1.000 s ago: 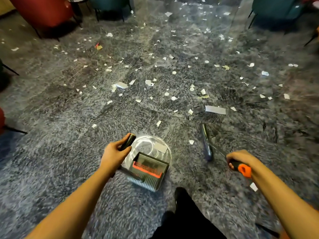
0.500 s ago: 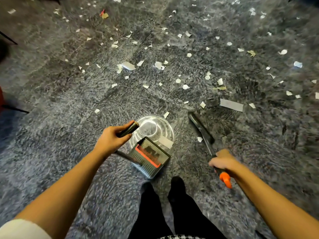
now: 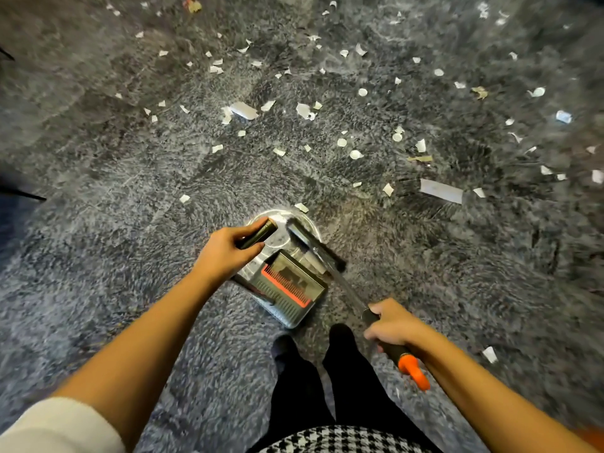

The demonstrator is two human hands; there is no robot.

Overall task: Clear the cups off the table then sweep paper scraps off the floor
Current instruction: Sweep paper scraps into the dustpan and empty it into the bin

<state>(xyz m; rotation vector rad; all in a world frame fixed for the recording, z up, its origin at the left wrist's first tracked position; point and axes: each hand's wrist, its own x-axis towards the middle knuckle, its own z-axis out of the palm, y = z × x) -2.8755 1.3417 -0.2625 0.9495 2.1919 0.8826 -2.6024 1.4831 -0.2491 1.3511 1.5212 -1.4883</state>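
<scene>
Your left hand (image 3: pixel 225 253) is clenching its fingers (image 3: pixel 251 247) round the dustpan (image 3: pixel 291 291) handle, and your right hand (image 3: pixel 394 325) is gripping the broom (image 3: pixel 340 276), whose head is lying across the dustpan's mouth. Most scraps (image 3: pixel 441 190) are lying well ahead on the floor (image 3: pixel 98 256). The carpet pile may be snagging them, so a hard stroke risks flicking paper past the dustpan's sides.

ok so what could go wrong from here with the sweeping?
1. The carpet pile looks deep, so the broom in the right hand may skip over small paper scraps rather than push them into the dustpan.
2. One stray scrap lies off to the right, level with the feet, easy to miss.
3. The left hand grips only the top of the dustpan's handle; a wobble could tip out what it collects.
</scene>
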